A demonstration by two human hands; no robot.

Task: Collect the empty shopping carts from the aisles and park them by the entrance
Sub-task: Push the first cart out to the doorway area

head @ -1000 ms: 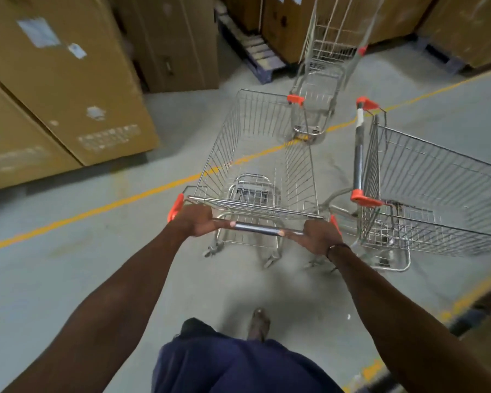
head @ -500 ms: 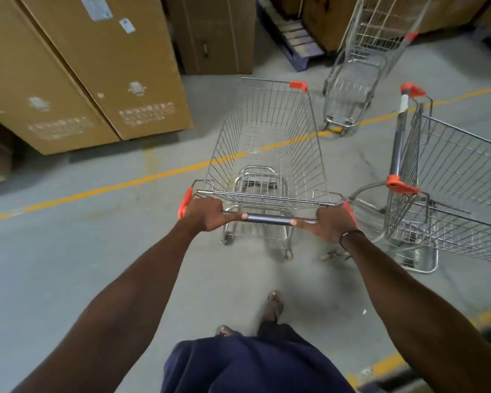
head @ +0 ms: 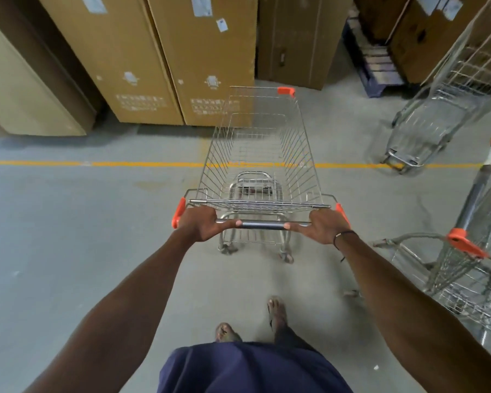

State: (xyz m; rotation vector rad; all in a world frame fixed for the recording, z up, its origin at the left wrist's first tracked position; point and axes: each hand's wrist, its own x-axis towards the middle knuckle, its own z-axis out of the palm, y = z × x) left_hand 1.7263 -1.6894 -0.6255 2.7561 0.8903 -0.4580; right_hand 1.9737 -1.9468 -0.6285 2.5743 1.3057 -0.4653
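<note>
An empty wire shopping cart (head: 262, 154) with orange corner caps stands straight ahead of me on the grey floor. My left hand (head: 200, 225) grips the left end of its dark handle bar (head: 262, 224). My right hand (head: 322, 226) grips the right end. A second empty cart (head: 476, 251) stands close at the right, its handle toward me. A third cart (head: 448, 109) sits tipped at the far right, near the cartons.
Tall brown cartons (head: 165, 61) line the far side, right in front of the cart's nose. A yellow floor line (head: 125, 163) crosses under the cart. A blue pallet (head: 372, 63) lies at the back right. My feet (head: 275, 313) show below on the concrete.
The cart in my hands has swung left, away from the two other carts, and now faces the cartons squarely. Both hands keep their grip on the handle.
</note>
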